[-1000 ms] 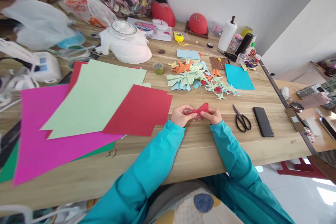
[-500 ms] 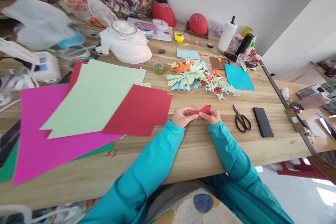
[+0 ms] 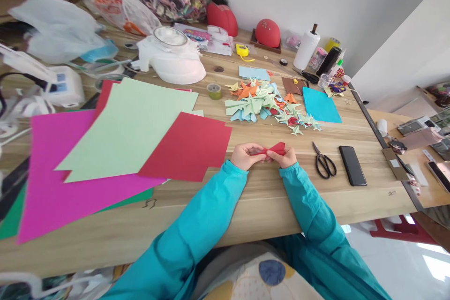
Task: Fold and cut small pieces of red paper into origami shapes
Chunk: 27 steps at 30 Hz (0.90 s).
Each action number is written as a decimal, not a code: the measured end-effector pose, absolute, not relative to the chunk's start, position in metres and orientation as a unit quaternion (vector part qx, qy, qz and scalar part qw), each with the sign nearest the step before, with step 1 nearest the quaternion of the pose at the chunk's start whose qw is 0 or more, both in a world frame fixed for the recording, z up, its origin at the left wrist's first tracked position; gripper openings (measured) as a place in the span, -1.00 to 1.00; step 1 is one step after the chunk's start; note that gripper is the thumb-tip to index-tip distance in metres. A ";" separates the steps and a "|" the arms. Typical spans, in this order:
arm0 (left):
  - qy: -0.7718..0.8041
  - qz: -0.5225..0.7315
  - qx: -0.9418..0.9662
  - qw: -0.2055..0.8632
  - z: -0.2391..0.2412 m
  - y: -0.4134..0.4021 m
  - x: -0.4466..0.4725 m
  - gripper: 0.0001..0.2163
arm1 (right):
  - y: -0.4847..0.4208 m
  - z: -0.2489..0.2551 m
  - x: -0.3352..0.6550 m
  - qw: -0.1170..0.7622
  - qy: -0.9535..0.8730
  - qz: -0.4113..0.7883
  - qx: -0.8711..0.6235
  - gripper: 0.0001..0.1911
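Between my two hands is a small folded piece of red paper (image 3: pixel 277 148), its pointed flap rising to the right. My left hand (image 3: pixel 245 155) pinches its left end between thumb and fingers. The thumb and fingers of my right hand (image 3: pixel 286 156) grip it near the middle and right; some fingers are hidden beneath. Just left of my hands lies a stack of red paper sheets (image 3: pixel 190 147), partly over pale green sheets (image 3: pixel 130 131) and a magenta sheet (image 3: pixel 45 173). Beyond my hands is a pile of folded paper shapes (image 3: pixel 251 103) in green, orange, blue and red.
Black-handled scissors (image 3: pixel 324 161) and a phone (image 3: pixel 352 165) lie right of my hands. Farther back are a blue sheet (image 3: pixel 321 104), a tape roll (image 3: pixel 214 91), a yellow tape measure (image 3: pixel 242 50) and a red pincushion (image 3: pixel 267 33). Plastic bags (image 3: pixel 59 28) crowd the back left.
My view has shifted slightly. Both hands keep their hold on the folded red paper, with its flap at nearly the same angle.
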State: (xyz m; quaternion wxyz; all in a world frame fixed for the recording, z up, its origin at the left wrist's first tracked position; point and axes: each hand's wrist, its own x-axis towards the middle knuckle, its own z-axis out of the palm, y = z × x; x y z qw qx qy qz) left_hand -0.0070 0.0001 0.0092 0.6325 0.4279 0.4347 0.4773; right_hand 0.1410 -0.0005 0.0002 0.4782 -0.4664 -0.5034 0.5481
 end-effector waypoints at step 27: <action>0.381 0.441 0.354 0.731 0.001 0.006 -0.016 -0.68 | -0.001 -0.004 0.138 0.430 -0.460 0.636 -0.446 -0.51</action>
